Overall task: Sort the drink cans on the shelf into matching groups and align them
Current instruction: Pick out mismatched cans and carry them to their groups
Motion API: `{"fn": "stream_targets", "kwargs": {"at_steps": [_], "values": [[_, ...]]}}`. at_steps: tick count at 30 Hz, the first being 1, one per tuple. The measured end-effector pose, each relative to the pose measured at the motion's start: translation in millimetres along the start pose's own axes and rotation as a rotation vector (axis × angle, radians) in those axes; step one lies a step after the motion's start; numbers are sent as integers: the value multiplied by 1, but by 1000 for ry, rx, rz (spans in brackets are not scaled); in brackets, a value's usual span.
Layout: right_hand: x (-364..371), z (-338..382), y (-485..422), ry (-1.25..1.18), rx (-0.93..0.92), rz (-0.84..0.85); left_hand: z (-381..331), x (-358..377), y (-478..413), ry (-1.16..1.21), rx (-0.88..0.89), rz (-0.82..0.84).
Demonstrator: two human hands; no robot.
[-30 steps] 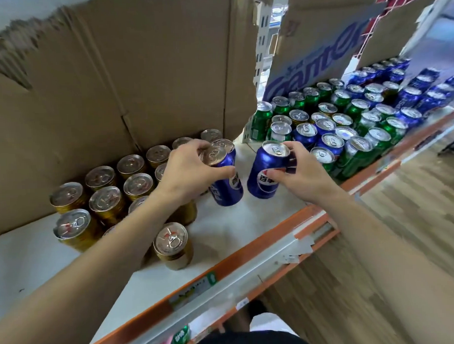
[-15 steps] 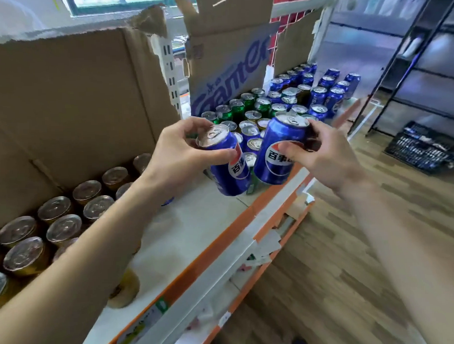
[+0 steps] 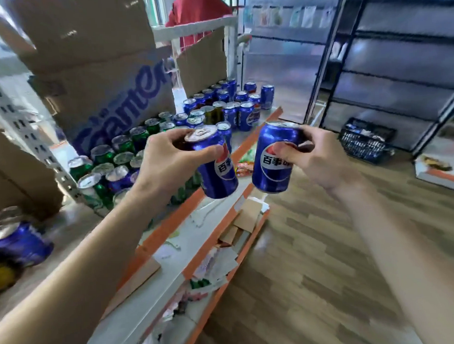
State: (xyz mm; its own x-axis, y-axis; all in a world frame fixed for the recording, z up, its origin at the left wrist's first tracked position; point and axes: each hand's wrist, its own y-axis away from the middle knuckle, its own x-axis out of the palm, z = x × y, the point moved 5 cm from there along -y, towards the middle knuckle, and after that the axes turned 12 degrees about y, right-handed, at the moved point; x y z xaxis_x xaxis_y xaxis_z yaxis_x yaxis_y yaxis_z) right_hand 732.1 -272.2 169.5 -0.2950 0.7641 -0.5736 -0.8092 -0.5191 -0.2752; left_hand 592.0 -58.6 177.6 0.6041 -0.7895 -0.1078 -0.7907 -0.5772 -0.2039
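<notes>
My left hand (image 3: 166, 161) grips a blue Pepsi can (image 3: 218, 177) from above, tilted, in the air over the shelf's front edge. My right hand (image 3: 315, 158) grips a second blue Pepsi can (image 3: 273, 167) beside it, held over the orange shelf lip. Behind the cans, green cans (image 3: 122, 146) stand in a group on the white shelf (image 3: 68, 229). Further back stands a group of blue cans (image 3: 240, 107). At the far left edge a blurred blue can (image 3: 17, 243) and part of a gold can (image 3: 0, 275) show.
Cardboard sheets (image 3: 101, 81) line the back of the shelf, one printed with blue letters. A perforated shelf upright (image 3: 39, 147) stands between sections. A lower shelf (image 3: 210, 254) holds paper scraps. A wooden floor (image 3: 326, 258), dark racks (image 3: 387, 63) and a black basket (image 3: 366, 143) lie to the right.
Both hands have carried their blue cans to the right, away from the gold cans and toward the green and blue groups. The view has swung right with them.
</notes>
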Motion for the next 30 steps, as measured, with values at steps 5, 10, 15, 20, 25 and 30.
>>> {"fn": "stream_targets", "kwargs": {"at_steps": [5,10,15,20,25,30], "values": [[-53,-48,-17,30,22,-7,-2,77,-21,67,4,18],[-85,-83,-31,75,36,-14,-1,127,-41,14,15,72],[-99,-113,-56,103,76,-35,0,163,-71,-62,48,100],[-105,-144,-95,111,115,-105,15,193,-118,-83,57,133],[-102,-172,-156,123,120,-127,36,211,-187,-74,105,47],[-94,-189,-233,184,129,-68,45,219,-267,-111,128,52]]}}
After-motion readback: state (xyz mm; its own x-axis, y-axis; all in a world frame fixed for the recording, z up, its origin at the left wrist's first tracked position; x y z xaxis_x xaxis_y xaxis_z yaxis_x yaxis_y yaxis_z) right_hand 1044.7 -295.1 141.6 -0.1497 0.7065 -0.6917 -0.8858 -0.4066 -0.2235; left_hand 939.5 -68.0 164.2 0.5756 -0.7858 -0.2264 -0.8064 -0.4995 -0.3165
